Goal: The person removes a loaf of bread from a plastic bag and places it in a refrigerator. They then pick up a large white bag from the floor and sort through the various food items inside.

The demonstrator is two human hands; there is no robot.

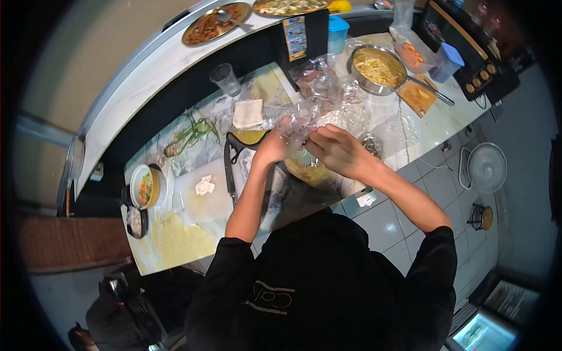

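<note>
Both hands meet over the counter at the neck of a clear plastic bag (312,171) with something pale yellow inside. My left hand (276,143) is closed on the bag's gathered plastic, its fingers partly hidden by the film. My right hand (335,150) pinches the same plastic just beside it, slightly blurred. Left of the bag lies a black strap-like item (229,169) next to a white cutting board (202,196) with small white pieces (205,185). More crumpled clear bags (345,120) spread behind my hands.
A steel pan (377,69) of pale strips stands at the back right, near a wooden board (418,95). A clear cup (225,80), green stalks (198,130) and a bowl of vegetables (142,186) are to the left. Another person (120,319) is at lower left.
</note>
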